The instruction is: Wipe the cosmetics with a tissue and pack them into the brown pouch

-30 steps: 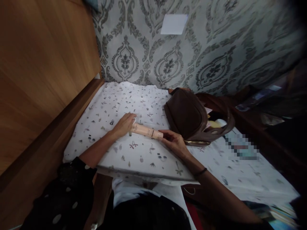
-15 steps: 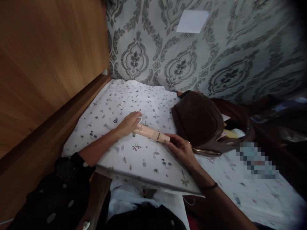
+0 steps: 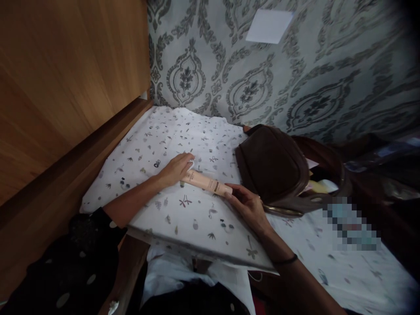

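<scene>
A peach-coloured squeeze tube (image 3: 205, 182) with dark print lies slantwise between my two hands, just over a white patterned cloth (image 3: 193, 131). My left hand (image 3: 177, 169) is closed around the tube's left end, where a bit of white shows by the fingertips. At the other end, my right hand (image 3: 246, 203) pinches the tube between thumb and fingers. The palm-side fingers of my left hand are hidden.
Right of my hands stands an open brown leather bag (image 3: 274, 164) with yellow and white items inside. A wooden panel (image 3: 72, 78) rises on the left. Patterned wallpaper (image 3: 226, 65) with a white paper (image 3: 271, 26) is behind. A blurred-out item (image 3: 352, 225) lies at right.
The view has shifted slightly. Both hands keep their hold on the tube, which stays in nearly the same place.
</scene>
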